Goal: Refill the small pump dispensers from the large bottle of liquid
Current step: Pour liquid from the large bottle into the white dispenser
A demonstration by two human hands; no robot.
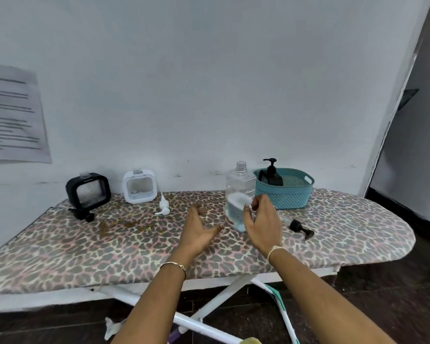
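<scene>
Here, both hands, left hand (199, 229) and right hand (262, 219), fingers spread and empty, flank the uncapped large bottle (238, 194); a careless grab could topple it.

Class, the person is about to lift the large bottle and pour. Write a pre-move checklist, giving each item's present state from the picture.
1. Large clear plastic bottle uncapped: ok, its threaded neck is open.
2. Liquid in the bottle: ok, pale liquid fills the lower part.
3. Black square dispenser open, black pump beside it: ok.
4. White square dispenser open, white pump lying on the board: ok.
5. Right hand has a grip on the bottle: cannot tell, its fingers are at the bottle.
6. Left hand free: ok, open and empty.
</scene>
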